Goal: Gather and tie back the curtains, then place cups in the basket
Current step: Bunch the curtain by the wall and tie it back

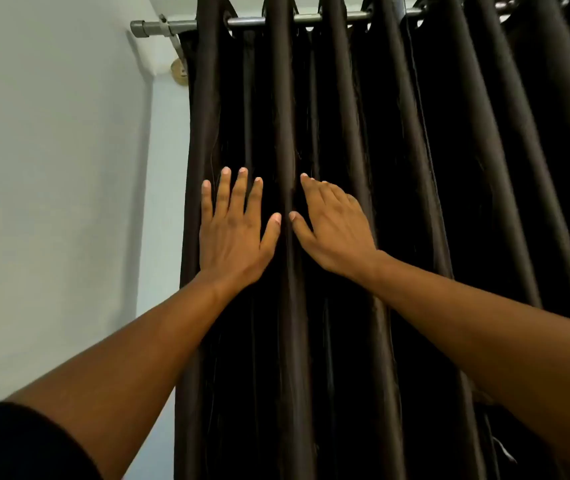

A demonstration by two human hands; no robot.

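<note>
The long, dark brown, shiny cloth curtain (363, 168) hangs in deep folds from a grey metal rod (262, 21) near the top of the wall. The rod goes through round holes in the top of the cloth, so I think the curtain can slide along it. It hangs beside a pale blue wall (51, 168) on the left. The curtain is not gathered yet and nothing is tied round it. Both arms reach up and forward to the folds, most likely to start pulling the cloth together into one bunch. The left hand (233, 230) is spread wide with straight fingers and lies flat on the cloth, near the curtain's left edge. It grips nothing. The right hand (333, 225) is just beside it, with one tall fold between the two thumbs. Its fingers are also loose and almost straight, and they touch the cloth without pinching it. It holds nothing either. A dark sleeve (17, 445) shows at the bottom left. No cups and no basket can be seen here, so that part of the job looks not yet begun.
</note>
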